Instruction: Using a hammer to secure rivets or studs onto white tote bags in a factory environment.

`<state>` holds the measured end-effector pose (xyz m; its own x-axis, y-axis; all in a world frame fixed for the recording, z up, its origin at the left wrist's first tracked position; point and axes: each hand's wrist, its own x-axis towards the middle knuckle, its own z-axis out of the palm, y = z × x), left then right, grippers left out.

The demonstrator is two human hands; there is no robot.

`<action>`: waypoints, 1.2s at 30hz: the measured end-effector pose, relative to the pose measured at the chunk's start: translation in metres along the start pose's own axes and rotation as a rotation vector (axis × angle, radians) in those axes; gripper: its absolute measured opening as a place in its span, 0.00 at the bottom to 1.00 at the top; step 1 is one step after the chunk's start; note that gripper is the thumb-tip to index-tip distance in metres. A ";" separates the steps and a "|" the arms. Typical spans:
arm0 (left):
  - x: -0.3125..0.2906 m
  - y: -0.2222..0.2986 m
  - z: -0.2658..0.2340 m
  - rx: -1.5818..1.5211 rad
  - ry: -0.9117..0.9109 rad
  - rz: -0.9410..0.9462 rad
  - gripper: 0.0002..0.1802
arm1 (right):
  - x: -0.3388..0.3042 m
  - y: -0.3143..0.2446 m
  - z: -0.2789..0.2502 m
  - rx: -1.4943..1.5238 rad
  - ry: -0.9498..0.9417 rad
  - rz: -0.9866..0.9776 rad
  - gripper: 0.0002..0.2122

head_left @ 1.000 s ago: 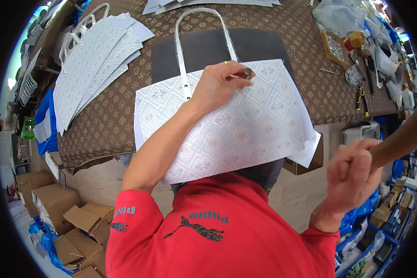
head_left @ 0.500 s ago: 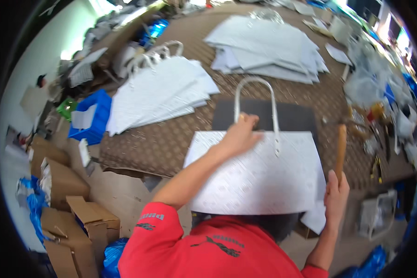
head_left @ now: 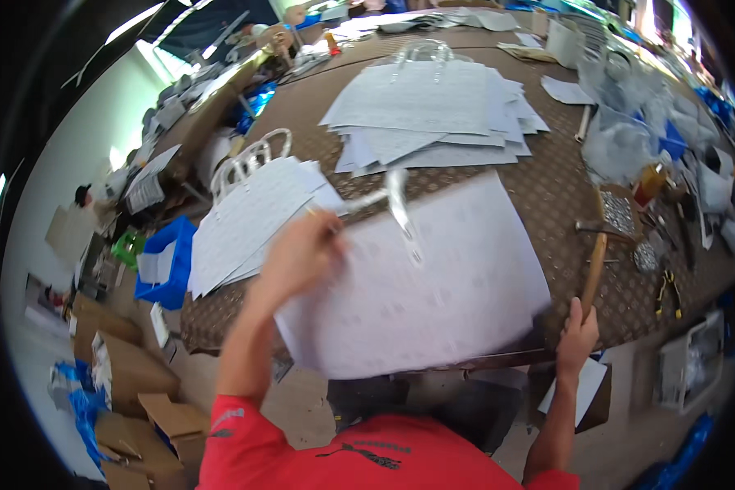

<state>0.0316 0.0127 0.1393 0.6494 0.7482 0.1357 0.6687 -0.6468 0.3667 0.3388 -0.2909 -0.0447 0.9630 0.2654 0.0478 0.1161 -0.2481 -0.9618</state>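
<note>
White panel (head_left: 449, 306), centre: now skewed, no longer lying square before you. Left hand (head_left: 300, 255), at its ten-o'clock edge: your grip too blurred to tell. Right hand (head_left: 577, 333), four o'clock: your grip clenched round the hammer (head_left: 596, 273).

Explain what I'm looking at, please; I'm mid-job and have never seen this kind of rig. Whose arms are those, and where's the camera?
There's no machine here: these are a person's bare hands, seen from above by a fisheye camera worn on the head, so straight edges curve near the rim. The left hand is at the upper left of a white panel; blur hides its exact grip. The right hand holds a hammer. On the brown patterned table are two white stacks, one at left and one farther back, with pliers and small metal pieces at right.
</note>
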 end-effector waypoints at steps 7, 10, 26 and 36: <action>0.246 0.035 -0.061 0.252 1.011 0.259 0.17 | -0.002 -0.001 0.004 0.078 -0.006 -0.013 0.12; 0.257 0.047 -0.030 -0.179 0.797 0.187 0.18 | -0.002 0.002 -0.001 0.100 -0.006 0.018 0.11; 0.013 -0.267 0.047 0.594 0.048 -0.238 0.11 | -0.001 -0.014 0.006 0.090 0.008 0.077 0.12; 0.001 -0.262 -0.030 0.523 0.441 -0.165 0.07 | -0.001 -0.001 0.002 -0.077 0.020 -0.044 0.15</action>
<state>-0.1536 0.1870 0.0707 0.3912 0.7610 0.5176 0.9040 -0.4231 -0.0612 0.3369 -0.2888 -0.0444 0.9612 0.2589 0.0956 0.1760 -0.3080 -0.9349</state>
